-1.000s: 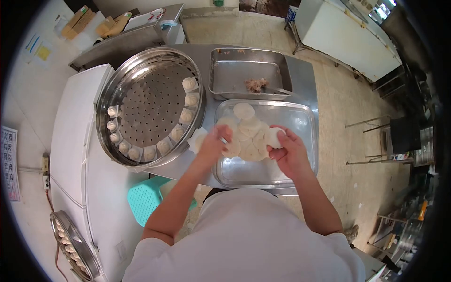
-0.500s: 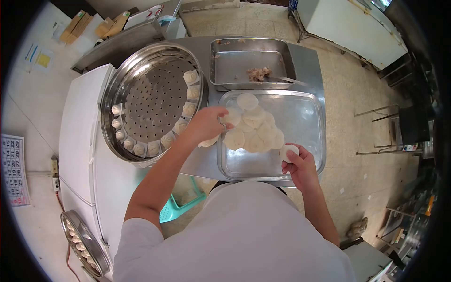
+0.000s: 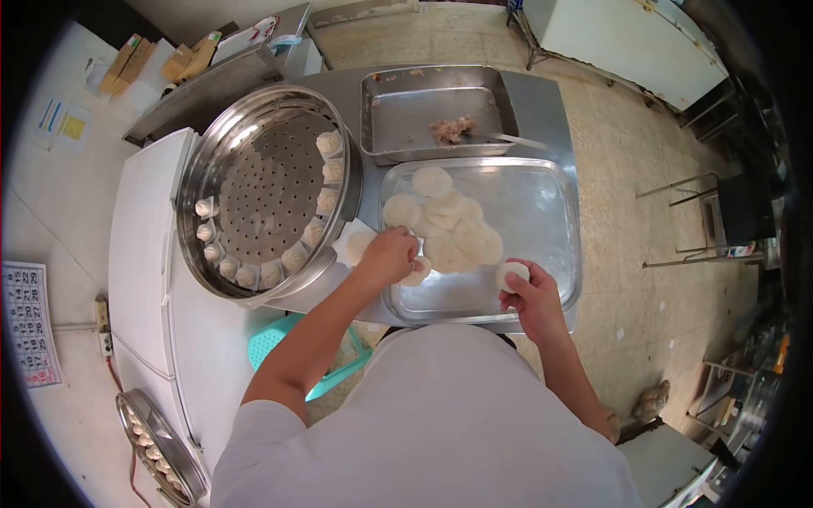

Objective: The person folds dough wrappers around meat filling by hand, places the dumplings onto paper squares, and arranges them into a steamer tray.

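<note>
Round dough wrappers [image 3: 457, 233] lie overlapped in a loose pile on a shallow metal tray [image 3: 550, 190]. At the pile's lower left, my left hand [image 3: 391, 256] has its fingers closed on the edge of one dough wrapper [image 3: 417, 273]. My right hand [image 3: 539, 300], over the tray's lower right, holds a small round white dough wrapper [image 3: 511, 275] between thumb and fingers. Left of the tray, a stack of square white papers [image 3: 345, 239] sits partly behind my left hand, with a round of dough [image 3: 359, 245] on it.
A perforated steamer [image 3: 188, 182] at the left has filled dumplings [image 3: 328, 200] along its rim. Behind the tray is a deep pan [image 3: 368, 110] with meat filling [image 3: 451, 129] and a flat metal spatula [image 3: 521, 140]. A green stool [image 3: 267, 339] stands below the table.
My left hand has moved toward me and closed on a wrapper, pulling it down from the pile. My right hand stays nearly in place with its dough. The view has shifted slightly.
</note>
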The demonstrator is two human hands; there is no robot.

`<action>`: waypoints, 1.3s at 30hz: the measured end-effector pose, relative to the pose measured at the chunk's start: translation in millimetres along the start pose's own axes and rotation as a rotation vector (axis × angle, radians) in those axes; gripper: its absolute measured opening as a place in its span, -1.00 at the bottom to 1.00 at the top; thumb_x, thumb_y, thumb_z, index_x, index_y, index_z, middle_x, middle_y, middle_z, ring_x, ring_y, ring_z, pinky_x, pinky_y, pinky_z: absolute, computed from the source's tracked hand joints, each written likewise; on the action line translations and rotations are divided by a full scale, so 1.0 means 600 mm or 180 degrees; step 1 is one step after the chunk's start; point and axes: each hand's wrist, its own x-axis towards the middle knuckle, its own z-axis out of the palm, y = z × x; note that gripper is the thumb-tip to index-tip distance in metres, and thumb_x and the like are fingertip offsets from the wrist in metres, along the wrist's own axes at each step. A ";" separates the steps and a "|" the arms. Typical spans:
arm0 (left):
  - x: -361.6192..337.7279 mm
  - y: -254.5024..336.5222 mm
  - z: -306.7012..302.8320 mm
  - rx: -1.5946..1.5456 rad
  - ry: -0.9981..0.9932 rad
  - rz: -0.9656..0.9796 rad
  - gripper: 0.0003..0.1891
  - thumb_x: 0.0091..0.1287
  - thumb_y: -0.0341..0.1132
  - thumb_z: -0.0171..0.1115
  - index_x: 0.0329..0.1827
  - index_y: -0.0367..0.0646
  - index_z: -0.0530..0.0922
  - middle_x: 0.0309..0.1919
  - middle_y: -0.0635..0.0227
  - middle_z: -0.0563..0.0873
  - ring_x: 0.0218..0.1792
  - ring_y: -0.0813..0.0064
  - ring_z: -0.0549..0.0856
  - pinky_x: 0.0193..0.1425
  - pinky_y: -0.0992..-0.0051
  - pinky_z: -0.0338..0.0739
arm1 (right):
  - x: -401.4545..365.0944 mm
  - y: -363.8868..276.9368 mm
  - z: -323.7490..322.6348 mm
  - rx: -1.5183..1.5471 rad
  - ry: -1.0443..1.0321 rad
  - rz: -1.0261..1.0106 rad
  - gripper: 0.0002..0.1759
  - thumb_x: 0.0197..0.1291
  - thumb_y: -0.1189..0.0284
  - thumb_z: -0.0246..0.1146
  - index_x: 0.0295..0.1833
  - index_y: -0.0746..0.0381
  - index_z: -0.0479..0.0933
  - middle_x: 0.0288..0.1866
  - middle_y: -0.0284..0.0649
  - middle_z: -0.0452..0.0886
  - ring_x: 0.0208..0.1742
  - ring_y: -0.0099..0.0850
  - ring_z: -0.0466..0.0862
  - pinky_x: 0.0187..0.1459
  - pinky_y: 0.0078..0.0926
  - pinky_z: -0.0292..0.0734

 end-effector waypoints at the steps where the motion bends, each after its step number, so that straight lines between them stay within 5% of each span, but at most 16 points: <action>1: -0.002 0.001 -0.001 -0.0105 -0.0049 -0.0020 -0.69 0.15 -0.26 0.60 -0.35 -0.16 0.56 -0.21 0.16 0.73 -0.08 0.18 0.76 -0.06 0.20 0.62 | 0.000 -0.001 -0.001 0.0001 -0.0016 0.0008 -0.59 0.41 0.42 0.37 0.27 0.37 0.52 -0.14 -0.20 0.72 -0.34 -0.45 0.71 -0.36 -0.46 0.67; 4: 0.001 0.016 -0.021 -0.1530 -0.0330 -0.0813 -0.64 0.20 -0.26 0.61 -0.33 -0.18 0.50 -0.28 0.25 0.72 -0.30 0.35 0.68 -0.20 0.33 0.56 | 0.004 -0.004 -0.003 -0.0011 -0.0073 0.0006 -0.59 0.41 0.42 0.37 0.26 0.37 0.52 -0.14 -0.19 0.72 -0.34 -0.45 0.71 -0.36 -0.46 0.67; 7: 0.023 -0.002 -0.012 -0.2191 0.0341 -0.1111 -0.66 0.24 -0.25 0.60 -0.24 -0.20 0.54 -0.27 0.26 0.71 -0.31 0.47 0.65 -0.22 0.38 0.55 | 0.010 -0.006 -0.002 -0.0053 -0.0113 -0.0026 -0.59 0.41 0.42 0.37 0.26 0.37 0.52 -0.14 -0.19 0.71 -0.34 -0.45 0.71 -0.36 -0.47 0.67; 10: 0.005 0.016 -0.010 -0.1829 0.1004 -0.1176 -0.63 0.22 -0.26 0.60 -0.13 -0.24 0.58 -0.25 0.25 0.73 -0.29 0.34 0.68 -0.19 0.31 0.58 | 0.013 -0.010 0.002 -0.0103 -0.0128 -0.0017 -0.58 0.41 0.43 0.37 0.27 0.39 0.52 -0.13 -0.19 0.70 -0.32 -0.45 0.70 -0.35 -0.46 0.66; 13: -0.041 -0.002 0.036 -0.0301 0.0898 -0.0298 -0.52 0.20 -0.20 0.61 0.04 -0.25 0.56 -0.18 0.12 0.74 -0.15 0.07 0.77 -0.07 0.20 0.64 | 0.014 -0.012 0.001 -0.0083 -0.0141 0.0036 -0.55 0.40 0.45 0.37 0.31 0.40 0.49 -0.12 -0.18 0.69 -0.30 -0.45 0.69 -0.34 -0.45 0.65; 16: -0.057 0.011 0.052 -0.0406 0.0619 -0.0624 -0.53 0.14 -0.23 0.62 0.00 -0.25 0.59 -0.17 0.10 0.75 -0.13 -0.03 0.73 0.00 0.11 0.61 | 0.016 -0.011 0.002 -0.0099 -0.0150 0.0058 -0.54 0.39 0.45 0.39 0.31 0.40 0.50 -0.12 -0.18 0.69 -0.30 -0.45 0.69 -0.34 -0.46 0.66; 25: -0.059 0.004 0.073 -0.1608 0.0674 -0.1405 -0.65 0.15 -0.30 0.62 -0.15 -0.26 0.62 -0.25 0.02 0.77 -0.18 -0.02 0.75 -0.09 0.17 0.60 | 0.023 -0.005 0.008 -0.0175 -0.0206 0.0087 -0.53 0.37 0.43 0.41 0.30 0.39 0.51 -0.13 -0.19 0.70 -0.30 -0.46 0.70 -0.35 -0.47 0.66; 34: -0.067 0.043 0.043 -0.0851 0.0877 -0.1957 -0.54 0.18 -0.17 0.62 -0.09 -0.31 0.59 -0.20 -0.08 0.78 -0.12 -0.08 0.77 -0.04 0.11 0.62 | 0.021 -0.002 0.010 -0.0225 -0.0188 0.0076 -0.55 0.39 0.43 0.39 0.29 0.38 0.51 -0.14 -0.20 0.70 -0.31 -0.47 0.70 -0.35 -0.48 0.66; 39: -0.059 0.030 0.075 -0.0925 0.0831 -0.1593 -0.53 0.21 -0.25 0.58 0.05 -0.32 0.56 -0.22 -0.05 0.79 -0.14 -0.06 0.78 -0.07 0.13 0.62 | 0.020 0.000 0.011 -0.0270 -0.0204 0.0082 -0.57 0.40 0.42 0.38 0.28 0.37 0.52 -0.14 -0.21 0.70 -0.32 -0.47 0.70 -0.36 -0.49 0.66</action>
